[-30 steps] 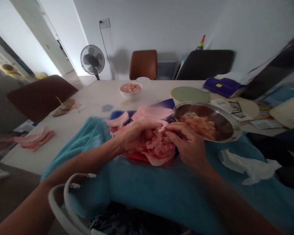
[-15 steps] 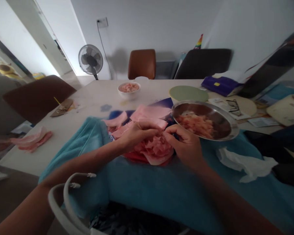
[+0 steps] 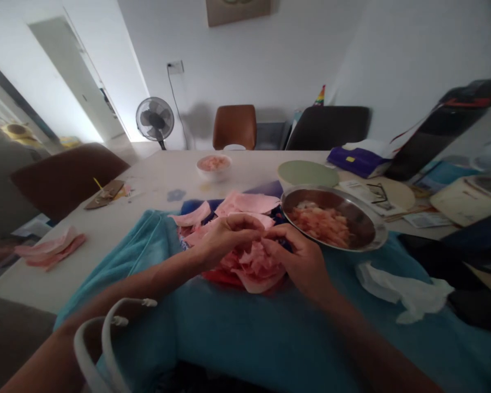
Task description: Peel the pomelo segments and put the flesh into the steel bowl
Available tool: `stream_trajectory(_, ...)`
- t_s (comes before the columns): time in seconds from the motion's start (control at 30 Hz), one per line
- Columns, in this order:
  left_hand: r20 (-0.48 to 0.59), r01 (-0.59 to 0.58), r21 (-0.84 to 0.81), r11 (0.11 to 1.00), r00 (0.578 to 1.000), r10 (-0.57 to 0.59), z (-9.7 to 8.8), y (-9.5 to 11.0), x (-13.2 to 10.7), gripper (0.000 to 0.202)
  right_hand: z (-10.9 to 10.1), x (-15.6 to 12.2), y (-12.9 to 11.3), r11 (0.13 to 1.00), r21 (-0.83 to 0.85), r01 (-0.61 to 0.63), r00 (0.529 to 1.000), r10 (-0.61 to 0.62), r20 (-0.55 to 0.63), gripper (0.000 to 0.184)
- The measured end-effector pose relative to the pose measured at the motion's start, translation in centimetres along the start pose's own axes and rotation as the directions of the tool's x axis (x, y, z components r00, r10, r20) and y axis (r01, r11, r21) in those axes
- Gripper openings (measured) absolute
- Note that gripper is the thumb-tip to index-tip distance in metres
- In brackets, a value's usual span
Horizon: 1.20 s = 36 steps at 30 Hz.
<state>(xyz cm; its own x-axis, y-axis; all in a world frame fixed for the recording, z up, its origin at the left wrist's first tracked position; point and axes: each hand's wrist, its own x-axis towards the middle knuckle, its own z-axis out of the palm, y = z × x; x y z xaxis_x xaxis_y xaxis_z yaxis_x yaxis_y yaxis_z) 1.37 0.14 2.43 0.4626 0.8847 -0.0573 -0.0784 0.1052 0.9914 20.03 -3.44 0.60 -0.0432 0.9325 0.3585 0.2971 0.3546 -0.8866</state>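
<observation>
A heap of pale pink peel pieces (image 3: 258, 267) lies on a red sheet over a blue towel (image 3: 245, 333). My left hand (image 3: 223, 240) and my right hand (image 3: 298, 257) meet above the heap, fingers curled and pinched together on a small pink piece between them. What exactly they grip is partly hidden by the fingers. Just right of my right hand stands a steel bowl (image 3: 368, 214) holding pinkish-orange fruit flesh. More flat pink peel pieces (image 3: 249, 203) lie behind the hands.
A small white bowl (image 3: 213, 164) of pink flesh and a green plate (image 3: 307, 173) sit farther back. Crumpled white tissue (image 3: 405, 290) lies on the towel at right. Pink peels (image 3: 49, 248) rest at the table's left edge. Papers, glasses and a purple box crowd the right.
The camera tilted up a little, so everything sits lower in view. Both hands stay pinched together over the heap, working the same piece with small finger movements.
</observation>
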Motion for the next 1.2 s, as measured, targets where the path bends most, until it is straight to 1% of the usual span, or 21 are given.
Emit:
stream_trajectory(0.07,0.052,0.020,0.011,1.000,0.998,-0.020,0.2,0.2,-0.1,0.019,0.0,0.0,0.0,1.000,0.004,-0.003,1.000,0.003,-0.013,0.012)
stream_trajectory(0.1,0.061,0.024,0.020,1.000,0.998,-0.025,0.3,0.4,-0.1,0.019,0.0,0.1,0.0,1.000,0.003,0.000,1.000,0.001,-0.023,0.012)
stream_trajectory(0.23,0.036,0.003,0.068,0.998,0.999,-0.006,0.7,0.7,0.0,0.021,0.0,0.1,-0.3,1.000,-0.023,-0.002,0.998,0.000,-0.063,0.016)
stream_trajectory(0.33,0.024,-0.047,0.158,0.986,0.999,0.043,1.0,0.7,0.1,0.019,0.0,0.2,-0.5,0.998,-0.059,0.010,0.996,-0.015,-0.090,0.020)
stream_trajectory(0.43,-0.021,-0.074,0.232,0.970,0.997,0.081,1.4,0.6,0.1,0.017,-0.1,0.1,-0.6,0.996,-0.084,0.006,0.995,-0.015,-0.099,0.020)
stream_trajectory(0.57,-0.089,-0.054,0.206,0.977,0.993,0.073,2.0,0.4,0.3,0.018,-0.1,0.1,-0.8,0.996,-0.072,-0.047,0.995,0.040,-0.093,0.020)
stream_trajectory(0.67,-0.093,-0.017,0.169,0.985,0.995,0.033,2.2,0.6,0.7,0.019,-0.1,0.0,-0.8,0.997,-0.063,-0.051,0.997,0.047,-0.063,0.021)
stream_trajectory(0.77,-0.098,-0.005,0.177,0.984,0.995,0.022,2.2,1.4,1.3,0.016,-0.1,0.0,-0.8,0.997,-0.065,-0.038,0.999,0.037,-0.017,0.018)
stream_trajectory(0.8,-0.103,-0.011,0.178,0.984,0.994,0.030,2.1,1.8,1.6,0.014,-0.1,0.0,-0.8,0.997,-0.067,-0.038,0.999,0.037,-0.003,0.017)
stream_trajectory(0.9,-0.061,-0.008,0.170,0.985,0.998,0.018,1.8,2.8,2.8,0.012,0.0,0.0,-0.8,0.996,-0.082,-0.038,0.999,0.041,0.032,0.017)
stream_trajectory(1.0,-0.029,-0.027,0.272,0.962,0.999,0.036,2.0,3.6,4.9,0.017,0.2,0.0,-0.7,0.993,-0.109,-0.044,0.996,0.053,0.077,0.019)
stream_trajectory(1.1,0.046,-0.064,0.415,0.908,0.998,0.049,3.3,4.7,7.5,0.013,0.6,0.0,-0.4,0.991,-0.127,-0.051,0.989,0.068,0.129,0.019)
stream_trajectory(1.13,0.046,-0.063,0.451,0.890,0.998,0.048,4.1,5.1,8.5,0.011,0.7,-0.1,-0.3,0.990,-0.129,-0.055,0.987,0.073,0.142,0.019)
stream_trajectory(1.17,0.028,-0.044,0.477,0.878,0.999,0.035,4.8,5.5,9.4,0.014,0.7,-0.1,-0.3,0.990,-0.128,-0.062,0.985,0.081,0.152,0.019)
stream_trajectory(1.2,0.035,-0.041,0.499,0.866,0.999,0.027,5.5,5.8,10.2,0.016,0.8,-0.1,-0.2,0.989,-0.126,-0.074,0.983,0.094,0.160,0.019)
